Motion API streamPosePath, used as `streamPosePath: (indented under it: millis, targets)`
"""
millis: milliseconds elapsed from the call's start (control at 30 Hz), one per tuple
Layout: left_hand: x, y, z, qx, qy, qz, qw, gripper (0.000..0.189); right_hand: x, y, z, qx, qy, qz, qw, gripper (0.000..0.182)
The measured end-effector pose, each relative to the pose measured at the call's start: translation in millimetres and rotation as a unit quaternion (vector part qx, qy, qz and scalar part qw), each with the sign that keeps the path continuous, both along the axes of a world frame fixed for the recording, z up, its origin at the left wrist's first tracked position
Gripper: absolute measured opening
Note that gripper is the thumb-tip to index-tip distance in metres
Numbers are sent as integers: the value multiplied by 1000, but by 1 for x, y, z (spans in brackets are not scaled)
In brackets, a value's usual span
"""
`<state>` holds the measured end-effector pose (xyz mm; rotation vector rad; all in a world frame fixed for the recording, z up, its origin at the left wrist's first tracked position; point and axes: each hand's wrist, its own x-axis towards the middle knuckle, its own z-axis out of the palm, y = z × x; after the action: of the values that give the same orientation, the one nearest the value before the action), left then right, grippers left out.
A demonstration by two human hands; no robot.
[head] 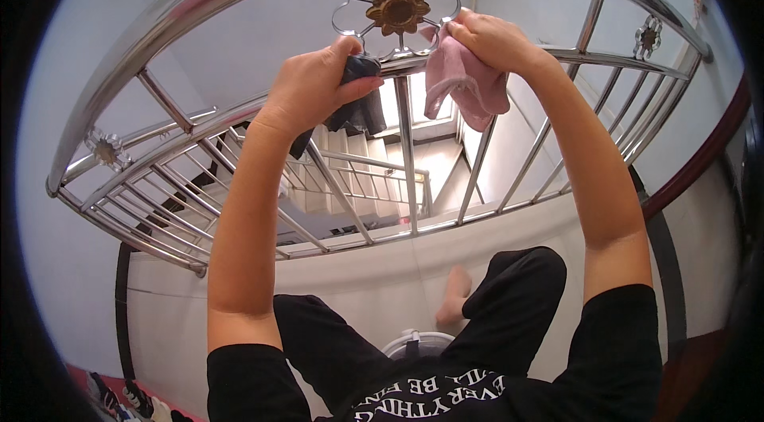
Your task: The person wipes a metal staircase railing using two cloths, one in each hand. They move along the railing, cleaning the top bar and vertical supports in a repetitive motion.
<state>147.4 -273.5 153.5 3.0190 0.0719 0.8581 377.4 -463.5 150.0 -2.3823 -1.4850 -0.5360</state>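
My left hand (316, 85) grips a dark grey cloth (363, 101) at the left of a flower-shaped metal ornament (399, 9) in the stainless-steel railing. The dark cloth hangs down beside the rail, its upper part bunched between thumb and fingers. In my right hand (492, 40) is a pink cloth (462, 85), pinched near the ornament's right petals and drooping in folds below. Both hands are close to the railing's middle bar (406, 66). My palms and some fingertips are hidden behind the hands and cloths.
Beyond the railing's upright bars (407, 153), stairs (340, 147) lead down to a tiled landing. A white bucket-like container (418, 338) stands between my legs on the pale tiled floor (352, 279). Several shoes (134, 401) lie at the lower left. A dark red handrail (701, 165) curves at right.
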Motion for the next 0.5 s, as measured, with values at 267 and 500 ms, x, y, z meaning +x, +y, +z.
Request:
streamPosePath:
  millis: [267,500]
  targets:
    - [1,-1,8,-24,63,61,996,54,-26,-2,-3,17,37,-18,999,48]
    - [2,-22,-29,98,-150,100,979,52,-58,-11,-35,167,-203,55,963,40]
